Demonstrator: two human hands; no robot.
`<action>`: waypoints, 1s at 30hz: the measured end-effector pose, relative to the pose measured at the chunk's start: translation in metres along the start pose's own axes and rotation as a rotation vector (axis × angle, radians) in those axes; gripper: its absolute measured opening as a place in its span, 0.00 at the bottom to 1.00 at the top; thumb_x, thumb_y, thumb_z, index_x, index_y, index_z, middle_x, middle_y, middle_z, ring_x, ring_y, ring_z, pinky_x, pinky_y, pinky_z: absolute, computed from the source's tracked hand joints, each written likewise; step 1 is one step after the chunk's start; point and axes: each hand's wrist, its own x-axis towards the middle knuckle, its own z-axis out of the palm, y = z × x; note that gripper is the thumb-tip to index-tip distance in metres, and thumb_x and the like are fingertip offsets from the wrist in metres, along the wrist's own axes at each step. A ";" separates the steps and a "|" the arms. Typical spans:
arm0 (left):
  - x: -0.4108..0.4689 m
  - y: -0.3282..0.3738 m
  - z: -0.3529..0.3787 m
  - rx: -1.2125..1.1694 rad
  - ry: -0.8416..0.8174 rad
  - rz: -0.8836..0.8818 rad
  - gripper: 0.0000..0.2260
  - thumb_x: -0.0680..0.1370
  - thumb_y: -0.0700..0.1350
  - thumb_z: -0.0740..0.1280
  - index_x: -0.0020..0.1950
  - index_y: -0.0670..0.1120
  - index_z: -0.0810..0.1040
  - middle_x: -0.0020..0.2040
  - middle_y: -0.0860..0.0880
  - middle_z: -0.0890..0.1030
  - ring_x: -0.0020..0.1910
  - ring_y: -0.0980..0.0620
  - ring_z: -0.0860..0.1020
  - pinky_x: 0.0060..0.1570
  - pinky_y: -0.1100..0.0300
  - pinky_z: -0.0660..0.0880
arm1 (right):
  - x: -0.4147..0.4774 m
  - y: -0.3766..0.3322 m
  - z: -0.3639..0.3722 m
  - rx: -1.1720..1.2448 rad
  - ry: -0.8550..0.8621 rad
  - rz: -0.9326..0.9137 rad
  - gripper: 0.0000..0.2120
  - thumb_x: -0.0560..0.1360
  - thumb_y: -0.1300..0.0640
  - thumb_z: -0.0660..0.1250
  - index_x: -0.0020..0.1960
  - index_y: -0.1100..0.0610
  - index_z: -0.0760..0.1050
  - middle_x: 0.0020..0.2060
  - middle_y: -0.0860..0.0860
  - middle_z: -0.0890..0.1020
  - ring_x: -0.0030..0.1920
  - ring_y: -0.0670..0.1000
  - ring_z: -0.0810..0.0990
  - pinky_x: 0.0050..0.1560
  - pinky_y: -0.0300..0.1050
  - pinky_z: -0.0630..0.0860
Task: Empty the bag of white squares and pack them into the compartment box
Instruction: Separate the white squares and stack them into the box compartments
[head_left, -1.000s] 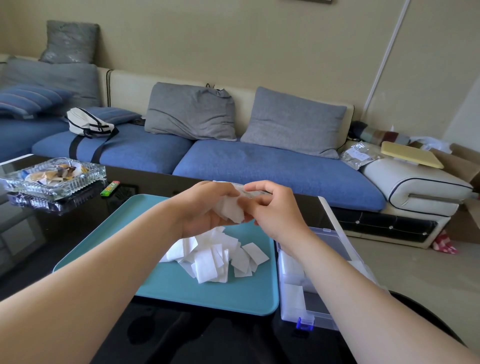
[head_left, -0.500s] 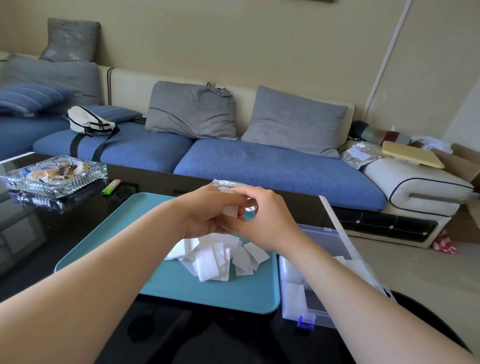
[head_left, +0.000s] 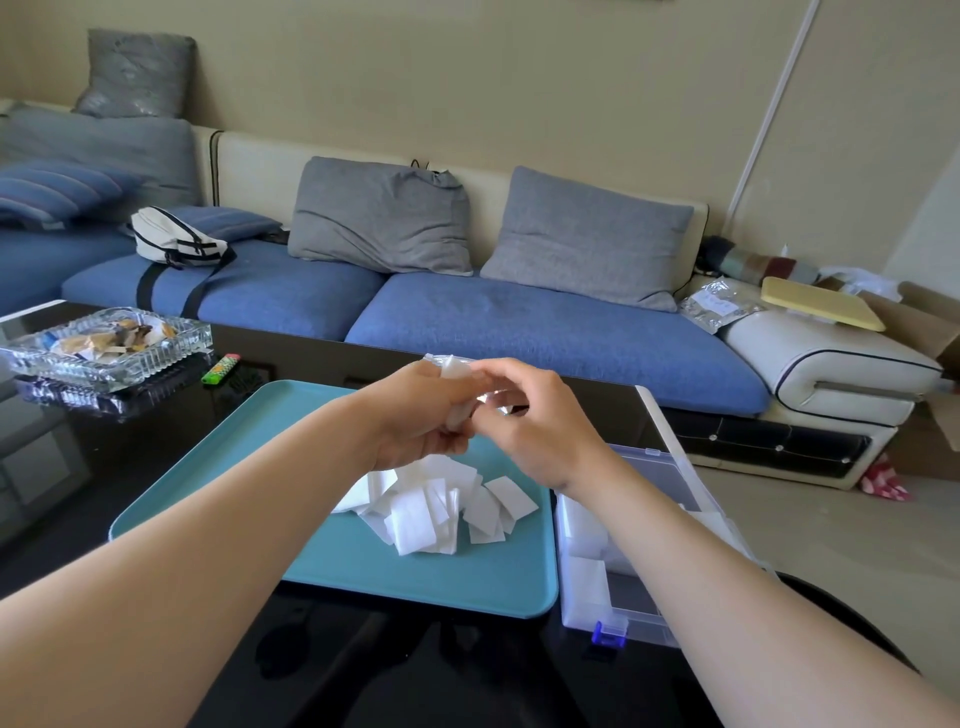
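Note:
Both hands meet above the teal tray (head_left: 218, 483). My left hand (head_left: 415, 415) grips a clear plastic bag (head_left: 452, 366) with a few white squares still inside it. My right hand (head_left: 530, 415) pinches the same bag from the right, fingers curled on its crinkled film. Below the hands a loose pile of white squares (head_left: 436, 509) lies on the tray. The clear compartment box (head_left: 644, 618) stands open to the right of the tray, under my right forearm, with white squares in its near-left cells.
The tray and box sit on a black glossy table (head_left: 130, 441). A glass ashtray (head_left: 104, 343) and a green lighter (head_left: 221, 369) lie at the left back. A blue sofa (head_left: 519, 322) with grey cushions runs behind the table.
The two hands have stayed together over the tray, shifting their grip on the bag. My right fingers have moved lower on the film. The pile looks much the same.

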 end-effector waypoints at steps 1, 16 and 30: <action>0.000 0.000 0.000 0.031 0.037 0.001 0.12 0.85 0.49 0.66 0.53 0.40 0.80 0.44 0.41 0.74 0.37 0.50 0.72 0.44 0.53 0.75 | 0.001 0.005 0.000 0.007 0.043 0.081 0.20 0.72 0.54 0.71 0.64 0.49 0.82 0.54 0.43 0.85 0.56 0.43 0.82 0.61 0.43 0.79; 0.006 -0.008 -0.006 0.118 0.162 -0.006 0.15 0.87 0.47 0.55 0.55 0.37 0.73 0.41 0.40 0.75 0.28 0.50 0.80 0.33 0.56 0.78 | -0.007 0.039 0.027 -0.987 -0.369 0.238 0.10 0.76 0.52 0.68 0.44 0.53 0.67 0.43 0.51 0.75 0.48 0.59 0.74 0.58 0.54 0.66; 0.014 -0.019 -0.024 0.140 0.286 0.080 0.11 0.80 0.44 0.74 0.61 0.42 0.82 0.57 0.42 0.84 0.54 0.42 0.85 0.48 0.48 0.86 | 0.004 0.026 0.014 -0.588 0.242 0.233 0.06 0.77 0.59 0.63 0.44 0.55 0.77 0.40 0.55 0.83 0.45 0.61 0.79 0.41 0.49 0.70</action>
